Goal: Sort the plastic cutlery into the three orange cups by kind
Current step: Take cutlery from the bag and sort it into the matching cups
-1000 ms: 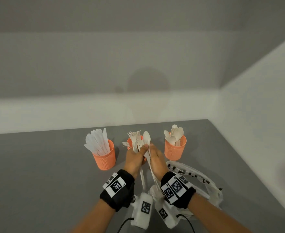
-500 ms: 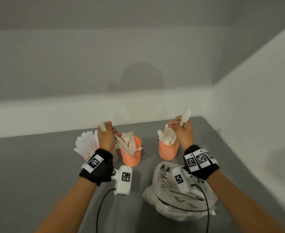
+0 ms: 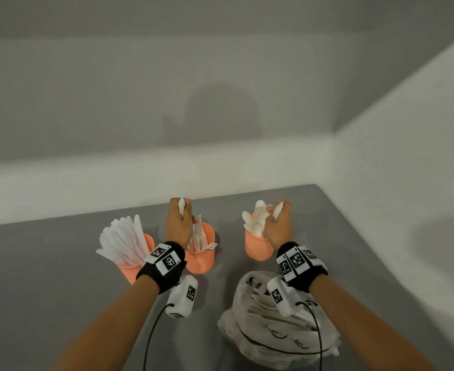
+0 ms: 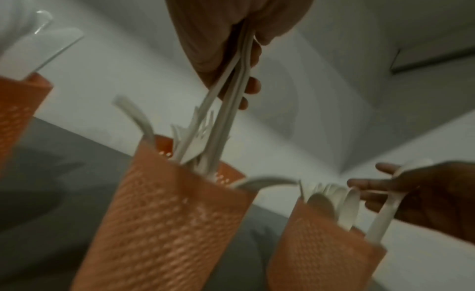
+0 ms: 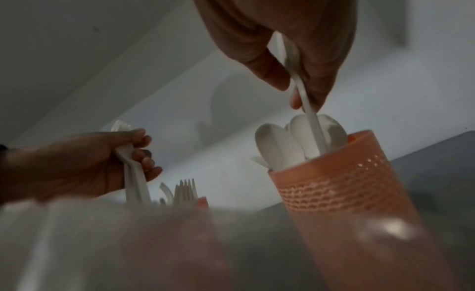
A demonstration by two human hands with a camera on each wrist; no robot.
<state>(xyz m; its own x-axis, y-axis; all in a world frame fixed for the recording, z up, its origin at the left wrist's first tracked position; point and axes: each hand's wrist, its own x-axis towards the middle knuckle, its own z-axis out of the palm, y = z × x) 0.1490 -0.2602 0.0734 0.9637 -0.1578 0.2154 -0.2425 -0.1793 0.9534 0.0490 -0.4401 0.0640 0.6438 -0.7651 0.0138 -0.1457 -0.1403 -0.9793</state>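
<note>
Grey tabletop (image 3: 46, 277) meets pale walls (image 3: 140, 89) at a back-right corner.

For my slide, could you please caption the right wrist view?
Right hand lowers a white spoon into the orange spoon cup; left hand grips cutlery beyond.

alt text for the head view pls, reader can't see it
Two hands lower white plastic cutlery into orange cups on a grey table: the left hand holds forks over the middle cup, the right hand a spoon over the spoon cup. A third cup at left holds knives; a plastic bag of cutlery lies nearer the camera.
</note>
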